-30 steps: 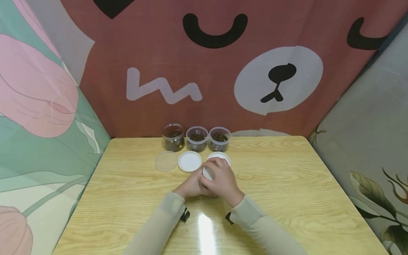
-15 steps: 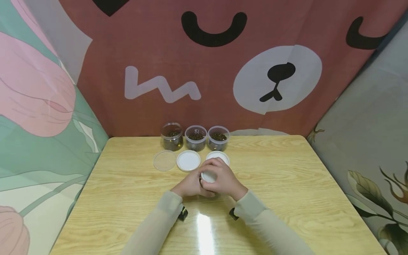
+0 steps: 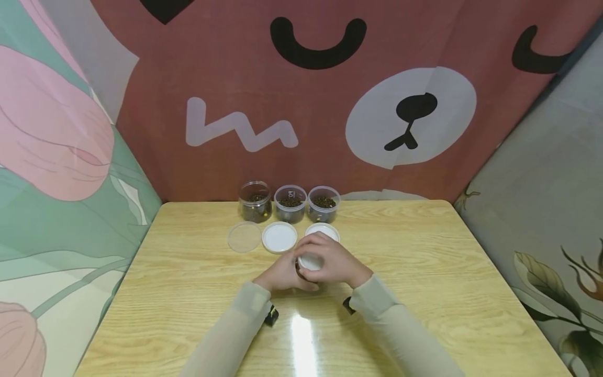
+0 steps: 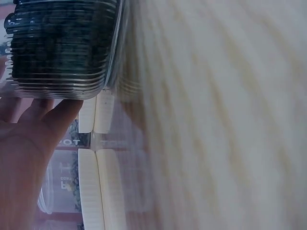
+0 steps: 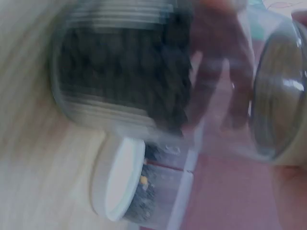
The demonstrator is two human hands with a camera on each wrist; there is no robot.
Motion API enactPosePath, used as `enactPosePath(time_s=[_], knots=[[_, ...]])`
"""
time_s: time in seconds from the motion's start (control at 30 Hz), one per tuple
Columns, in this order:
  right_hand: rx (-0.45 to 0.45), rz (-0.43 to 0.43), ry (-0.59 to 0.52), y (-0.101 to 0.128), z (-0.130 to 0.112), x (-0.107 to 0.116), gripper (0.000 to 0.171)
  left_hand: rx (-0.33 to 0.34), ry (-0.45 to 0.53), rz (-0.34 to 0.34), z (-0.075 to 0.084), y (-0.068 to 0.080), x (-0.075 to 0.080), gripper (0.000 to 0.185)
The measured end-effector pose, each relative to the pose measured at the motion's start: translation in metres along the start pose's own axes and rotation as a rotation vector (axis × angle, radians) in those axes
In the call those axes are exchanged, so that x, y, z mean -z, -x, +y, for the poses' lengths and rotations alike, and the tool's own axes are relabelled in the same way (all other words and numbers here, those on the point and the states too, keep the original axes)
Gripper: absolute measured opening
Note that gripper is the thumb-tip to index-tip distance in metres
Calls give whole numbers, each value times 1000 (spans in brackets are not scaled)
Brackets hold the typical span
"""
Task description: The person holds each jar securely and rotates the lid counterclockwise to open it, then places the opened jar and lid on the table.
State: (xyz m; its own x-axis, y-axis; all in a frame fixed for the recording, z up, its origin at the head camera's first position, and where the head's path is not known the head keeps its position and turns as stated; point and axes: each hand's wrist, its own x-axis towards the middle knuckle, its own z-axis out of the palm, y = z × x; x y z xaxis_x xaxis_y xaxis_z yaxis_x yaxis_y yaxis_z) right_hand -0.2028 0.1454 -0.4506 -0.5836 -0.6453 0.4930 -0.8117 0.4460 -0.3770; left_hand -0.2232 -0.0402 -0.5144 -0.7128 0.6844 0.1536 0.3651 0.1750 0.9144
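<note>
My left hand [image 3: 281, 272] holds a clear plastic jar [image 5: 120, 72], part filled with dark granules, just over the table. In the left wrist view, the fingers [image 4: 64, 115] of that hand lie along the side of the ribbed jar [image 4: 62, 43]. From above, my right hand [image 3: 335, 262] grips a round white lid [image 3: 310, 261] at the jar's mouth, thumb and fingers curved around its edge. The head view hides most of the jar behind both hands. Through the clear wall in the right wrist view, fingers show behind the jar.
Three open tubs of dark granules, a left jar [image 3: 255, 204], a middle tub [image 3: 290, 213] and a right tub [image 3: 324, 213], line the back edge. Before them lie a clear disc [image 3: 244, 237], a white lid [image 3: 279, 237] and another white lid [image 3: 325, 229]. Wall cloths surround the table [image 3: 414, 293].
My right hand and wrist have turned slightly about the lid, its forearm swinging a little to the right. The left hand stays around the jar in nearly the same place.
</note>
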Motion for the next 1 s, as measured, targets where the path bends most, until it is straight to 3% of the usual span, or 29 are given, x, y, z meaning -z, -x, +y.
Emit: enactPosePath(time_s=[0.13, 0.3, 0.53, 0.7, 1.0], knots=[[-17, -68, 88, -2, -3, 10, 40, 17, -5, -10, 0, 0, -1, 100], [-183, -133, 229, -5, -16, 21, 60, 48, -26, -9, 0, 0, 0, 102], [-326, -201, 304, -10, -31, 25, 54, 53, 10, -10, 2, 1, 0, 106], [-317, -210, 317, -12, -33, 25, 49, 46, 17, -11, 1, 1, 0, 108], [-177, -269, 260, -15, -28, 30, 48, 41, -13, -19, -2, 0, 1, 104]])
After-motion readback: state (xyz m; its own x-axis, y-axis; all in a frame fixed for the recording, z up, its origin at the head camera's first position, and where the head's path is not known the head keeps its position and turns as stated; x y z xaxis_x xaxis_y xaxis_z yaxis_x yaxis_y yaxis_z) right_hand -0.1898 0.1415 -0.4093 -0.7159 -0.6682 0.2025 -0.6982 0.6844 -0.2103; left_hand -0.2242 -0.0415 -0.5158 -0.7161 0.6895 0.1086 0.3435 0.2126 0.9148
